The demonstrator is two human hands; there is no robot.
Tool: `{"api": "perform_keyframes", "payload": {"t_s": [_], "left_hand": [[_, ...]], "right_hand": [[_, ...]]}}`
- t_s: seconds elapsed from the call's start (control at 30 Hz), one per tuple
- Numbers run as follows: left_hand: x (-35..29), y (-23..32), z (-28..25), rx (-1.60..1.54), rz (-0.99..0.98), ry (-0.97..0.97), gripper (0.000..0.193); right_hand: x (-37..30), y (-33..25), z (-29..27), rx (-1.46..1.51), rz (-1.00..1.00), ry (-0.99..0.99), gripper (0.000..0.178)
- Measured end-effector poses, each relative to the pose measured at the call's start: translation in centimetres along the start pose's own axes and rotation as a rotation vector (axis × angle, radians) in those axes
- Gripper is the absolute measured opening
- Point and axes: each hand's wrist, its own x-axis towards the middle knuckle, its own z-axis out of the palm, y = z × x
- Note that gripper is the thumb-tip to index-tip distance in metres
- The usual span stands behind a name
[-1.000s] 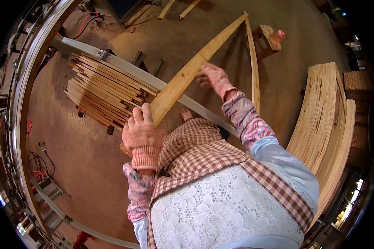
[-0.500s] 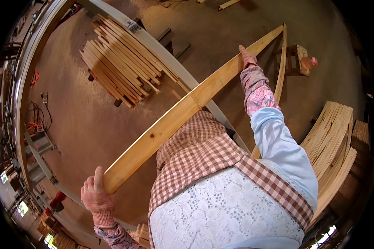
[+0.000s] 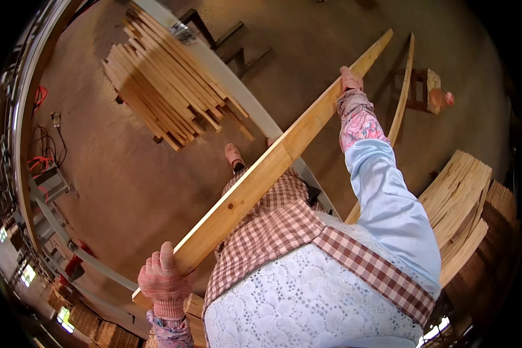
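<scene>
A long, flat wooden board (image 3: pixel 232 206) slants across the front of my body, its far end up to the right. My left hand (image 3: pixel 166 279), in a knitted glove, is closed around the board near its lower-left end, and a short stub shows past the fist. My right hand (image 3: pixel 351 81), gloved too, grips it nearer the far end; its fingers are partly hidden by the board. A slim wooden strip (image 3: pixel 401 104) runs beyond my right forearm, apart from the held board. The board passes over my checked apron (image 3: pixel 272 220).
Several narrow wooden strips (image 3: pixel 162 87) lie stacked at the far left. A pale metal beam (image 3: pixel 246 95) passes under the held board. Thick boards (image 3: pixel 455 197) are piled at the right, near a low wooden stand (image 3: pixel 433 87). Cables (image 3: pixel 43 153) lie at left.
My left hand has shifted right along the board, so the board's end now sticks out past it. The board's far end has separated from the slim strip. One shoe has come into sight.
</scene>
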Motion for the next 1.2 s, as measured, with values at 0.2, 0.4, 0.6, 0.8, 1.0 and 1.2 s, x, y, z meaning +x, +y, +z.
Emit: {"api": "perform_keyframes", "payload": {"t_s": [0.2, 0.4, 0.6, 0.8, 1.0, 1.2], "left_hand": [[2.5, -1.8, 2.5, -0.075, 0.108, 0.131, 0.076], [5.4, -4.6, 14.4, -0.18, 0.144, 0.048, 0.086], [3.2, -4.1, 7.0, -0.011, 0.002, -0.067, 0.098], [1.4, 2.1, -9.4, 0.061, -0.2, -0.394, 0.092], [-2.2, -4.9, -10.0, 0.026, -0.042, -0.065, 0.076], [-5.0, -13.0, -4.7, -0.346, -0.612, 0.448, 0.064]], "right_hand": [[5.3, 4.2, -0.4, -0.008, -0.041, 0.116, 0.074], [4.3, 4.4, -0.3, -0.015, -0.105, 0.161, 0.073], [1.5, 5.9, 1.8, 0.352, -0.105, 0.06, 0.088], [-1.4, 2.3, 1.9, 0.17, -0.06, 0.114, 0.076], [2.6, 5.0, 3.7, -0.584, -0.373, 0.113, 0.038], [1.1, 6.5, 2.8, -0.85, -0.587, 0.07, 0.033]]}}
